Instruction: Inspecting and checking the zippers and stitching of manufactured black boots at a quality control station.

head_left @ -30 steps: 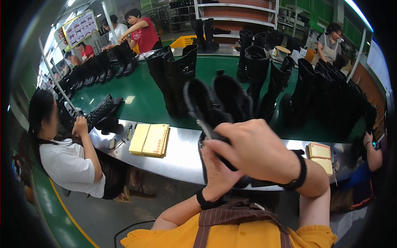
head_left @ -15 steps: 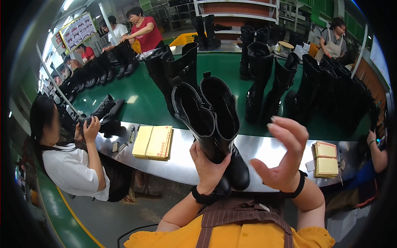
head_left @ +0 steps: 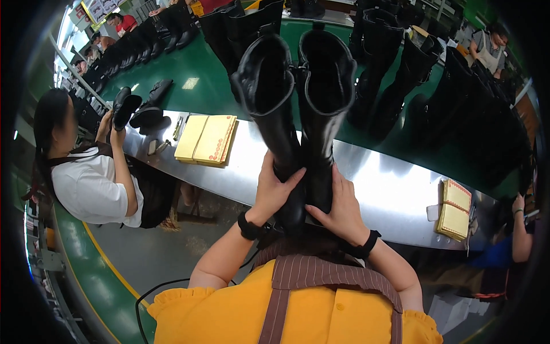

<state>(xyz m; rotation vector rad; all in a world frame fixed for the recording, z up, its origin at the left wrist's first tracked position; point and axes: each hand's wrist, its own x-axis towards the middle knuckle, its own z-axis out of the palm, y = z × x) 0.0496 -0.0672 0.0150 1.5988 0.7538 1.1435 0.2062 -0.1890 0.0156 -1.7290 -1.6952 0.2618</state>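
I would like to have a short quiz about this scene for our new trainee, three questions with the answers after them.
1. True or false: the left hand and the right hand are both on the pair of black boots.

2. Multiple choice: what lies on the metal counter, to the left of the boots?
a) a blue bucket
b) a yellow paper stack
c) a red hammer

3. Fill the gap: the co-worker at the left wears a ____ shirt.

Key:
1. True
2. b
3. white
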